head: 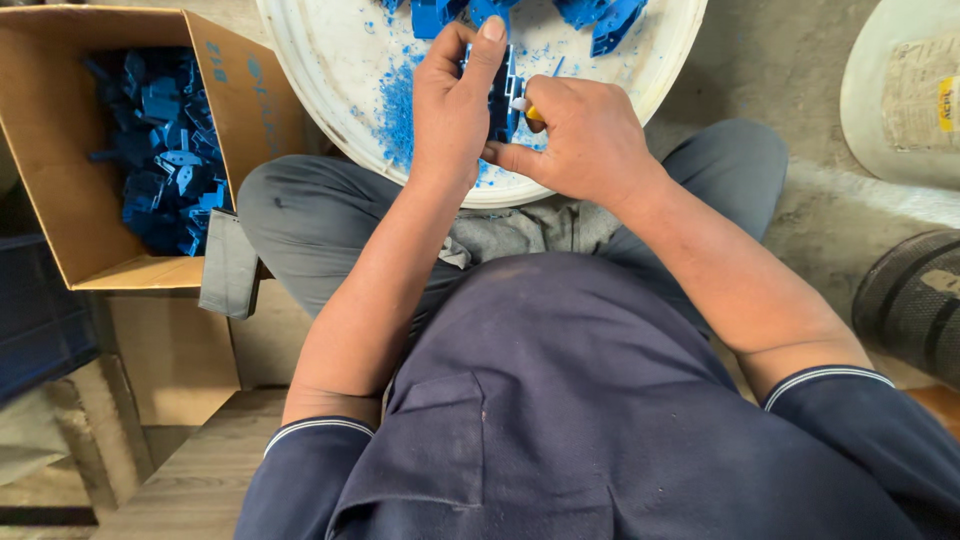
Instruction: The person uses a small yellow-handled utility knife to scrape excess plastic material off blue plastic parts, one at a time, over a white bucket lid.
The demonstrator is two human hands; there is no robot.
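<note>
1. Grip: left hand clenched blue plastic part above white tray; right hand pinched yellow-handled tool against it.
2. Risk: tool looked likely to slip toward left fingers.
3. Risk: shavings could spill off tray.

The person wore a dark navy shirt with a chest pocket and faint dusty smudges on the cloth. Its sleeves were pushed up past the elbows, each cuff edged with a thin white stripe. Grey trousers covered both legs. The left hand and right hand were bare, without gloves.
</note>
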